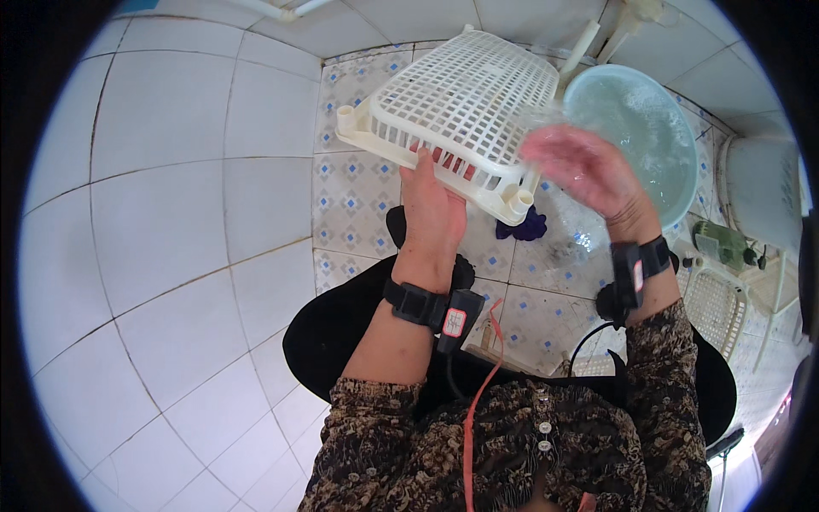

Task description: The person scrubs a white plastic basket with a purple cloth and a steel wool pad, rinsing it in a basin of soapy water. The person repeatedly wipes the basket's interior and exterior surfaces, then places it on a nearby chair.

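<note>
A white plastic rack shelf with a lattice surface is held up at a tilt, its short corner sockets facing me. My left hand grips its near rim, thumb outside and fingers showing through the slots. Beside the shelf's right end is my right hand, wet, cupped and motion-blurred, with no object visible in it. Clear water splashes around its fingertips. A pale blue basin of slightly sudsy water stands just beyond this hand.
A dark purple cloth lies on the wet patterned floor below the shelf. White tiled wall closes the left side. A white pipe rises behind the basin. At right are a green bottle and a white lattice basket.
</note>
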{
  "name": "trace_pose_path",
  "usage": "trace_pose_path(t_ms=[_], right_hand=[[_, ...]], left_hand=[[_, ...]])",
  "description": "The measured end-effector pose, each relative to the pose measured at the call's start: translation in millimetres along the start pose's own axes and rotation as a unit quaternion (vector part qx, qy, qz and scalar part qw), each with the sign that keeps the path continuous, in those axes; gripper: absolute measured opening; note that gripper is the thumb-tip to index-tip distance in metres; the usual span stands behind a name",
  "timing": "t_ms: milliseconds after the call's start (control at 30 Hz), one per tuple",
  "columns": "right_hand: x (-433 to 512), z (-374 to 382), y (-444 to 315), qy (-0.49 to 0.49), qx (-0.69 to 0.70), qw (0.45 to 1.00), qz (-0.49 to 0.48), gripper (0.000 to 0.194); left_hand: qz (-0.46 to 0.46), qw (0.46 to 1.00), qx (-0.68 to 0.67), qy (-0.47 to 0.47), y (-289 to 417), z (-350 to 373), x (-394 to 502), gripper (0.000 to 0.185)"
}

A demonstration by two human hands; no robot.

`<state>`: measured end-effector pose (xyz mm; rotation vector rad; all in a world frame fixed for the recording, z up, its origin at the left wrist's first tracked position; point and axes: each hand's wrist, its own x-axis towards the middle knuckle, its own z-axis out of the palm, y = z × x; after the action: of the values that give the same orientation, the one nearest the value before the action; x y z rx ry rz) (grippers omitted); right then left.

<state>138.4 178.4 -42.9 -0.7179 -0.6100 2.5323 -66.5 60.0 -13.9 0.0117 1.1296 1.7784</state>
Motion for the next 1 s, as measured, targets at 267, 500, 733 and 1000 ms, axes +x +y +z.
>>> trace_pose_path(t_ms=[267,500,733,1000], right_hand=[[-7,62,29,0.256,-0.421,0.864,-0.107,0.046],[-25,43,34,0.243,-0.362,0.894,-0.102,0.056],[-29,69,7,0.201,-0.327,0.913,-0.138,0.065],[-15,68,53,0.152,-0.425,0.877,-0.162,0.066]], left_hand=[[-0.079,0.982,-0.158,-0.07,2,-14,20,0.039],[-0.044,0.989,0.006,-0.141,-1,15,-6,0.05],[-0.108,0.956,0.203,-0.185,-50,-6,-41,0.05],[-0.114,0.905,0.325,-0.251,-29,-25,-54,0.04]])
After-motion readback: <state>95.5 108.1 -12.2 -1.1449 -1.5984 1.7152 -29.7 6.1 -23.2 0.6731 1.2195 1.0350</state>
